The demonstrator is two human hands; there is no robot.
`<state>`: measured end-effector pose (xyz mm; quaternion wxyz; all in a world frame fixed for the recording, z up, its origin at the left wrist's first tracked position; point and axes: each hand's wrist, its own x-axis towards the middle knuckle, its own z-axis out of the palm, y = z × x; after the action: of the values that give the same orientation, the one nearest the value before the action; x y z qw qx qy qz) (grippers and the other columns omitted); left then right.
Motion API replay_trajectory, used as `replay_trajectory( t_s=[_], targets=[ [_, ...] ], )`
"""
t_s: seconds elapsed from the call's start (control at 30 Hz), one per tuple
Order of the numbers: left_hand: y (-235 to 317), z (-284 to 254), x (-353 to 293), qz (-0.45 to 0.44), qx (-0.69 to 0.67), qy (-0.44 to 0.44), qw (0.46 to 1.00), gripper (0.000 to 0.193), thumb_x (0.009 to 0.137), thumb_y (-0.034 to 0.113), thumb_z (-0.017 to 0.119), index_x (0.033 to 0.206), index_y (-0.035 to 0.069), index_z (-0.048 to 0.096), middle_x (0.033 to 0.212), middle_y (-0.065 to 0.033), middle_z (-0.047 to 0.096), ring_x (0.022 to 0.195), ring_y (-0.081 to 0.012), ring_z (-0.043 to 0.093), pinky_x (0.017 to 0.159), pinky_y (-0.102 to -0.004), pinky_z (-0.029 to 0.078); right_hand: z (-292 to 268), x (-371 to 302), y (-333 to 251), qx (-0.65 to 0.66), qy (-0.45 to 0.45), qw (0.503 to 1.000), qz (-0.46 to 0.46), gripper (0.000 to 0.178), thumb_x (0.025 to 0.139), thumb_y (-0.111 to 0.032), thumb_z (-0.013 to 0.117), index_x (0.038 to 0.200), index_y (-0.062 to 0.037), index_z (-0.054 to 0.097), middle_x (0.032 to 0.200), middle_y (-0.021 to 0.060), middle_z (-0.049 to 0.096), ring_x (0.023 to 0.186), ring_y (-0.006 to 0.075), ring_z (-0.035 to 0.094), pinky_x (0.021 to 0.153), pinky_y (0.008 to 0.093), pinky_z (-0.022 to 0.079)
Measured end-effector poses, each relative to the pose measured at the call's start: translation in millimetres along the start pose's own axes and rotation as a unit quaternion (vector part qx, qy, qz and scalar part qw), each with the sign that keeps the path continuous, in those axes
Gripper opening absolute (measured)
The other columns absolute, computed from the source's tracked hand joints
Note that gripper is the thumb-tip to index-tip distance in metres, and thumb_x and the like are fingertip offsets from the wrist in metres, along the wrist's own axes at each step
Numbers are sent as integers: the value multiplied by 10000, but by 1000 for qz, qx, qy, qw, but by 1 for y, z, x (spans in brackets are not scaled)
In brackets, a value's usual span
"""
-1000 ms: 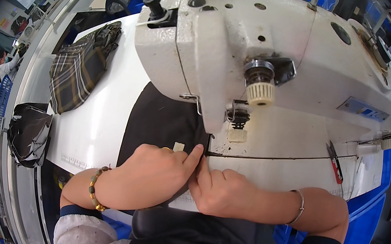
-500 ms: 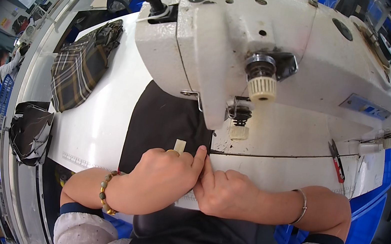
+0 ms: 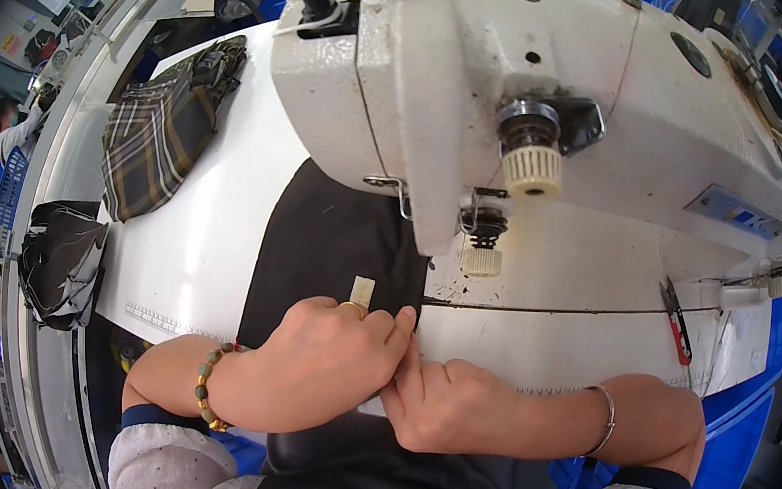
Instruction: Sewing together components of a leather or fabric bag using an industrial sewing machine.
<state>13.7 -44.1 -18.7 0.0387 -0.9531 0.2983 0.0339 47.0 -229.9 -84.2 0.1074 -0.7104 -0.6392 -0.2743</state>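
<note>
A piece of black fabric (image 3: pixel 338 227) lies flat on the white table, its far end reaching under the head of a white sewing machine (image 3: pixel 434 89). My left hand (image 3: pixel 323 361) is closed on the fabric's near right corner, knuckles up. Tip to tip with it, my right hand (image 3: pixel 449 400) pinches the same edge; the fingertips hide most of what lies between them. A small pale tab (image 3: pixel 361 293) sticks up just beyond my left hand's fingers. The machine's needle and presser foot are hidden behind its head.
Thread snips with a red handle (image 3: pixel 677 328) lie on the table (image 3: pixel 548 344) at the right. Folded plaid fabric (image 3: pixel 164 140) is at the far left, with a dark bundle (image 3: pixel 62 261) by the table's left edge. Blue bins (image 3: pixel 728 457) stand below, to the right.
Both hands have drawn slightly nearer to me at the fabric's edge. My left index finger, stretched out before, is now bent in against my right fingertips.
</note>
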Motion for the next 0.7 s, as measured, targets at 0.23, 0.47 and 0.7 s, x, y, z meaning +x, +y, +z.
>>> replay_trajectory(
  t_s=[0.23, 0.47, 0.7],
  targets=[
    [-1, 4, 0, 1, -20, 17, 1000, 461, 742, 169, 664, 1170, 1, 693, 754, -3, 607, 640, -153, 654, 560, -290, 510, -3, 1, 6, -1, -4, 999, -35, 120, 683, -144, 607, 680, -30, 645, 795, 244, 721, 439, 92, 437, 405, 232, 263],
    [-10, 12, 12, -18, -20, 41, 999, 432, 744, 169, 674, 1143, 4, 701, 753, -9, 615, 641, -175, 658, 556, -311, 514, 3, 1, 16, -2, -16, 1000, -12, 201, 728, -169, 630, 754, 21, 688, 813, 278, 715, 459, 129, 513, 395, 255, 362],
    [-31, 15, 32, -50, -54, 89, 993, 170, 781, 121, 670, 914, 15, 681, 748, -63, 654, 670, -225, 685, 562, -343, 528, 18, 2, 35, -18, -24, 999, 29, 205, 698, -151, 640, 814, 13, 682, 917, 300, 714, 500, 134, 568, 415, 263, 437]
  ],
)
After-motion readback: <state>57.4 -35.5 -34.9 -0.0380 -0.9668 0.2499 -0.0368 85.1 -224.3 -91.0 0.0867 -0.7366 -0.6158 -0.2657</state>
